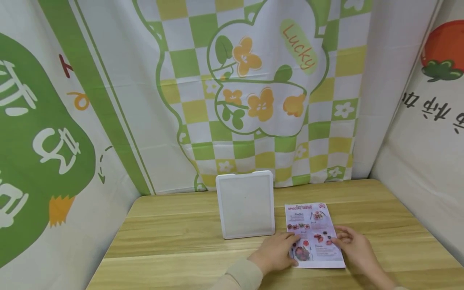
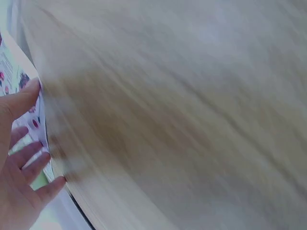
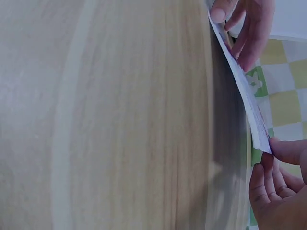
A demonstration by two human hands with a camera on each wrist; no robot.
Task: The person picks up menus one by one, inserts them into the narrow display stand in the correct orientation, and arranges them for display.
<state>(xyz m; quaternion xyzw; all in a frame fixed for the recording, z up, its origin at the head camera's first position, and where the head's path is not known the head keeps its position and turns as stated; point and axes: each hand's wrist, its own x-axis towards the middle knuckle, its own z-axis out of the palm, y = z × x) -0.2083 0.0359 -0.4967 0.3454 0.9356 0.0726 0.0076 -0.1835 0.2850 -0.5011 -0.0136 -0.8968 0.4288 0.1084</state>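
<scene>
A printed menu sheet (image 1: pixel 313 253) with food pictures lies at the front right of the wooden table (image 1: pixel 170 249). My left hand (image 1: pixel 276 250) rests along its lower left side, thumb at the bottom corner and fingertips over the left edge. In the left wrist view this left hand (image 2: pixel 24 177) has its fingers extended and spread beside the sheet. At the sheet's right edge, my right hand (image 1: pixel 357 249) pinches the paper, thumb on top and fingers partly hidden. The right wrist view shows the menu (image 3: pixel 247 103) edge-on, held between thumb and fingers of the right hand (image 3: pixel 283 184).
Left of the menu stands an upright white-framed panel (image 1: pixel 246 205) with a pale grey face. Behind the table hangs a green and yellow checkered cloth (image 1: pixel 244 149) printed with flowers. Printed fabric walls (image 1: pixel 431 161) close in the sides.
</scene>
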